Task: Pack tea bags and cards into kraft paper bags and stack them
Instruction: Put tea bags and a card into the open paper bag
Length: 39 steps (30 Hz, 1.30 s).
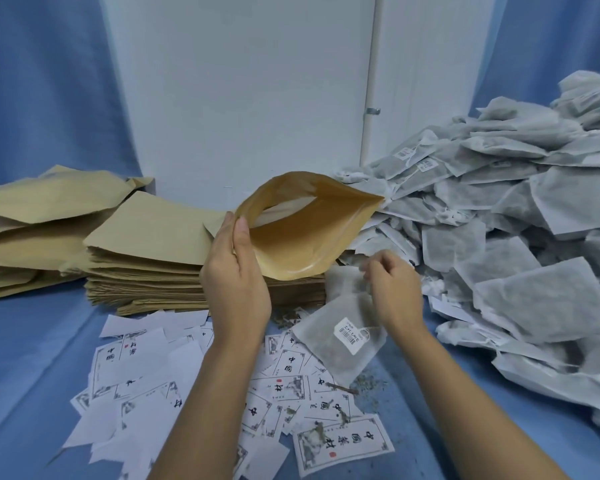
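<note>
We are at the filling step. Our left hand [234, 282] holds the bag [302, 237] by its left edge, with the mouth spread open. Our right hand [394, 292], just below and right of the bag, pinches a tea bag [340, 337] by its top corner; the tea bag hangs outside the bag. Next, in our judgement, we must raise the tea bag and slide it into the mouth, then take one of the cards [284, 386] lying below the bag. The stack [146, 265] of flat bags lies to the left of the bag.

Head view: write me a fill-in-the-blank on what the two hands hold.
The left hand holds a kraft paper bag with its mouth ____.
The right hand pinches one ____.
The printed cards lie on a ____ cloth.
Missing: open; tea bag; blue.
</note>
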Motion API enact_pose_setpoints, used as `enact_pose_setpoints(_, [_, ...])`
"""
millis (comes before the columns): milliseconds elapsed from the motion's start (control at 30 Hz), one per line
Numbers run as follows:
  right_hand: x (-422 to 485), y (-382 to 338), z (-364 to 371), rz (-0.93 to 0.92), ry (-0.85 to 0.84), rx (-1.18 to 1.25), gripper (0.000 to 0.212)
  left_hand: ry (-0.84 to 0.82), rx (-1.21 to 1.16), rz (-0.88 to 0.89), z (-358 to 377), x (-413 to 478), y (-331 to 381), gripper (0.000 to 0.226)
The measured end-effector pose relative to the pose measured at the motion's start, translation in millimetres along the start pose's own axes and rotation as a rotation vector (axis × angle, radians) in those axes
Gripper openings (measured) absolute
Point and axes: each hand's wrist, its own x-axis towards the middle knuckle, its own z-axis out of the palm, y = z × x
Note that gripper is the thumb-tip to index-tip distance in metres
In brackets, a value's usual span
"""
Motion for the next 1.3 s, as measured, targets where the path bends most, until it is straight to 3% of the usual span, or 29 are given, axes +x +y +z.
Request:
enact_pose_setpoints(100, [5.5,0.6,-9.1,0.104,-0.388,-0.294,0.026,0.01,-0.003,-0.001,0.2,1.3,-0.5,0.058])
enact_pose_setpoints(167, [8.3,-2.3,-13.0,0.052,-0.495,-0.431,0.025,0.007,0.0,0.006,0.0,0.7,-0.1,0.06])
enact_pose_setpoints(333, [9.1,-15.6,-28.5,0.082,-0.913,-0.532,0.054,0.0,0.003,0.023,-0.6,-0.9,0.8,0.058])
enact_pose_setpoints(467, [4.7,-17.3,-35.0,0.181,-1.132,-0.42,0.029,-0.011,-0.01,0.025,0.0,-2.8,3.1,0.07])
enact_pose_setpoints(533, [5.9,-16.6,-35.8,0.124,-1.082,-0.367,0.015,-0.015,-0.013,0.027,-0.3,-3.6,3.9,0.074])
enact_pose_setpoints(633, [13.0,-13.7,-36.8,0.05,-0.765,-0.233,0.02,-0.013,-0.019,0.033,0.2,-5.1,4.9,0.075])
enact_pose_setpoints(700, [17.9,-7.2,-34.7,0.011,-0.553,-0.279,0.027,-0.02,-0.017,0.032,1.3,-6.0,5.5,0.075])
enact_pose_setpoints(800, [22.3,10.6,-25.5,0.056,-0.419,-0.403,0.023,-0.035,-0.013,0.035,2.3,-6.7,4.6,0.071])
enact_pose_setpoints(967, [19.7,22.0,-25.2,0.262,-0.365,-0.122,0.033,-0.023,-0.001,0.037,-0.1,-4.3,2.0,0.061])
enact_pose_setpoints(1100, [20.7,18.2,-31.5,0.301,-0.401,-0.143,0.072,0.022,0.01,0.051,-2.9,0.3,-1.7,0.05])
enact_pose_setpoints(1167, [19.4,16.8,-33.6,0.264,-0.456,-0.189,0.081,0.04,0.014,0.052,-4.3,1.7,-2.9,0.052])
enact_pose_setpoints(1300, [18.6,8.3,-45.6,0.101,-0.554,0.036,0.033,0.07,0.035,0.068,-6.2,4.3,-3.3,0.048])
